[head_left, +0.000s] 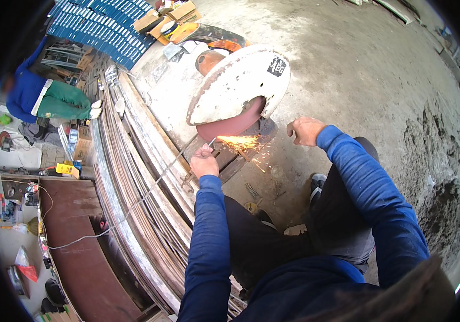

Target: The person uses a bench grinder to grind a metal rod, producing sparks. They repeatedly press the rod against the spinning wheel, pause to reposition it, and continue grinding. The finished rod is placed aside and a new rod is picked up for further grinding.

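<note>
My left hand [205,162] is closed around a thin metal rod [212,141], only its short tip showing past the fingers. That tip is at the lower edge of a reddish grinding wheel [232,124], and orange sparks [243,143] spray off to the right. A large, worn white guard [235,80] covers most of the wheel. To the right of the sparks, my right hand [305,132] hangs in the air with loosely curled fingers; I see nothing in them. It touches neither the wheel nor the guard.
Long metal bars [149,214] lie along my left side, crossed by a grey cable [147,196]. Beyond them is a brown metal surface [72,231]. Another person [53,96] in blue and green is at the far left. Cardboard boxes [179,13] and blue stacked items [101,27] stand behind.
</note>
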### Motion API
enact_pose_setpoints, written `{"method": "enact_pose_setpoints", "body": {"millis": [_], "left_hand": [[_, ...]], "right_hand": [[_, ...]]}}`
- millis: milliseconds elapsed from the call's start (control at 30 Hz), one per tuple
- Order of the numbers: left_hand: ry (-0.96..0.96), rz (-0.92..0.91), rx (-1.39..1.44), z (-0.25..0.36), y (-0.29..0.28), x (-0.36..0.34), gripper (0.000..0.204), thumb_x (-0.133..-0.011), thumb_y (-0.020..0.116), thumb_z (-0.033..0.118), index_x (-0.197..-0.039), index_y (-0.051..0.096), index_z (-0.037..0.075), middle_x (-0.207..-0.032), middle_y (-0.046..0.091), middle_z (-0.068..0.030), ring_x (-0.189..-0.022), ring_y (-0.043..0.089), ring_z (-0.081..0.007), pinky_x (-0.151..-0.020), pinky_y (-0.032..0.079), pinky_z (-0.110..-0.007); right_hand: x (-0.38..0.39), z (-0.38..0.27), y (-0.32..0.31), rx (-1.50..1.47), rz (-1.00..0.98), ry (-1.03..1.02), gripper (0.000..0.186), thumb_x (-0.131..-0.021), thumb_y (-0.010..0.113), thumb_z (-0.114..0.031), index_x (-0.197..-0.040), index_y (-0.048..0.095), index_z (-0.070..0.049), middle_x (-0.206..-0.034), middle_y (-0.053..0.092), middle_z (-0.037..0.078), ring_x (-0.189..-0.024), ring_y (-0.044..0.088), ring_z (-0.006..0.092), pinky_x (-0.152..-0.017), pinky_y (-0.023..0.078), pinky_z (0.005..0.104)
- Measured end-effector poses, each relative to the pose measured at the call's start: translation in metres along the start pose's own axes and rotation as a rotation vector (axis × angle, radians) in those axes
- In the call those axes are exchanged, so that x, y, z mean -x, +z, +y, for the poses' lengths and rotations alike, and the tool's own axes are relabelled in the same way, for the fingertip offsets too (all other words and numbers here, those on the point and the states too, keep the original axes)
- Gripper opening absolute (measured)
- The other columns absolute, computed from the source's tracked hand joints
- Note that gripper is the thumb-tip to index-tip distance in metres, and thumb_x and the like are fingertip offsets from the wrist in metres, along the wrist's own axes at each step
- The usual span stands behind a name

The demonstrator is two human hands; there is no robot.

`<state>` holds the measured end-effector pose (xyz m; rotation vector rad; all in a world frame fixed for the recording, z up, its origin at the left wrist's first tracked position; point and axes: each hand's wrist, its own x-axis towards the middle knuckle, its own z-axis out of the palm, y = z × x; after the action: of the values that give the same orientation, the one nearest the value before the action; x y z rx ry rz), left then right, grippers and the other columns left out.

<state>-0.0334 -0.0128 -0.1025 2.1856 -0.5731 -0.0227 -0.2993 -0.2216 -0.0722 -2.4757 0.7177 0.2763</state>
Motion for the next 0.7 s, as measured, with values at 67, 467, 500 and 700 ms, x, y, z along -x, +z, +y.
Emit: {"method": "enact_pose_setpoints", "body": {"millis": [67, 467, 500, 700], "left_hand": [[-0.007, 0.005, 0.013, 0.002, -0.0003, 0.0008, 0.027, -0.094, 0.062, 0.019, -0.084, 0.071, -0.005, -0.073, 0.07, -0.0168, -0.066, 0.067, -0.0269, -0.066, 0.05, -0.04], [-0.045, 0.008, -0.004, 0.0054, -0.0005, -0.0007, 0.026, -0.093, 0.061, 0.019, -0.083, 0.072, -0.003, -0.072, 0.068, -0.0198, -0.067, 0.066, -0.0294, -0.066, 0.049, -0.041], [-0.048, 0.002, -0.006, 0.0051, -0.0007, -0.001, 0.026, -0.093, 0.061, 0.019, -0.083, 0.072, -0.003, -0.072, 0.068, -0.0197, -0.067, 0.066, -0.0292, -0.066, 0.049, -0.041], [-0.057, 0.015, -0.013, 0.0057, 0.0001, -0.0003, 0.025, -0.093, 0.061, 0.018, -0.083, 0.072, -0.002, -0.072, 0.069, -0.0185, -0.066, 0.066, -0.0299, -0.066, 0.049, -0.042]], "right_hand": [[0.0003, -0.0004, -0.0008, -0.008, -0.007, -0.002, 0.034, -0.073, 0.073, -0.014, -0.106, 0.068, -0.006, -0.101, 0.07, 0.017, -0.101, 0.065, 0.0335, -0.086, 0.053, 0.0424], [-0.0005, -0.002, -0.0018, 0.011, -0.059, 0.036, 0.036, -0.076, 0.072, -0.013, -0.11, 0.067, -0.005, -0.104, 0.07, 0.018, -0.104, 0.065, 0.0326, -0.089, 0.053, 0.0413], [-0.001, -0.0019, -0.0014, 0.01, -0.07, 0.052, 0.036, -0.076, 0.072, -0.013, -0.11, 0.067, -0.005, -0.104, 0.07, 0.018, -0.105, 0.065, 0.0326, -0.089, 0.053, 0.0412], [-0.0012, 0.0, -0.0001, 0.017, -0.04, 0.012, 0.037, -0.074, 0.072, -0.014, -0.11, 0.067, -0.005, -0.103, 0.07, 0.018, -0.103, 0.066, 0.0328, -0.088, 0.053, 0.0409]]}}
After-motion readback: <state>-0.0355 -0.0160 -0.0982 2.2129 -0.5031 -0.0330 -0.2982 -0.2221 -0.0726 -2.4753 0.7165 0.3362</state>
